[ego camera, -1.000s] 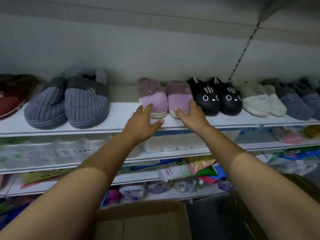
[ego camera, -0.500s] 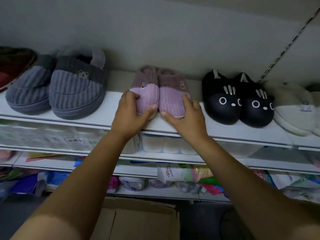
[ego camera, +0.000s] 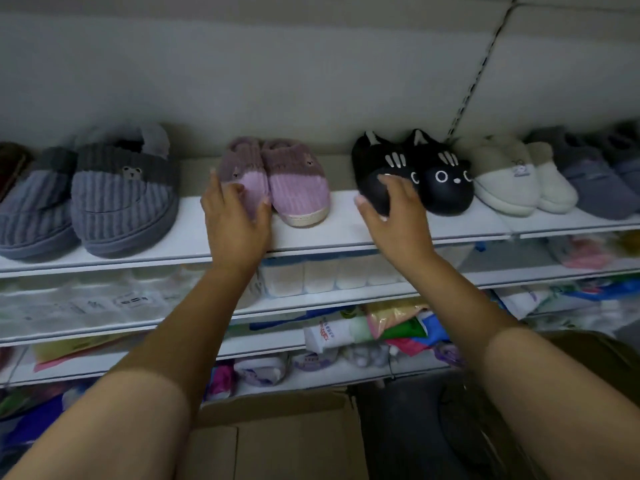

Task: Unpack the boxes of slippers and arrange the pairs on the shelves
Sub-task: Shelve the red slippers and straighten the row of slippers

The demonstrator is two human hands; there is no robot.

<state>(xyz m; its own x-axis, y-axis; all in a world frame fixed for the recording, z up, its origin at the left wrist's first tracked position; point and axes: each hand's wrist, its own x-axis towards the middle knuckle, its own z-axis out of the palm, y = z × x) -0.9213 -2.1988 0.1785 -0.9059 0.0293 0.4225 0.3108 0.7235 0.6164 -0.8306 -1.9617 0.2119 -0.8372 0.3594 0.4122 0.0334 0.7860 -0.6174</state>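
Observation:
A pair of purple corduroy slippers (ego camera: 298, 181) stands toe-out on the top white shelf (ego camera: 339, 226). My left hand (ego camera: 235, 216) grips the toe of the left purple slipper, thumb on its inner side. To the right sits a pair of black cat-face slippers (ego camera: 446, 178). My right hand (ego camera: 394, 216) curls around the toe of the left black slipper, hiding most of its face. A cardboard box (ego camera: 277, 441) lies open below, between my forearms.
Large blue-grey ribbed slippers (ego camera: 121, 199) stand at the left of the shelf, cream slippers (ego camera: 509, 181) and grey-blue ones (ego camera: 595, 181) at the right. Lower shelves hold tissue packs (ego camera: 332, 277) and colourful packets (ego camera: 388, 327). A slotted upright (ego camera: 474, 74) divides the back panel.
My right hand left the right purple slipper and moved right onto the left black cat slipper. My left hand stays on the left purple slipper.

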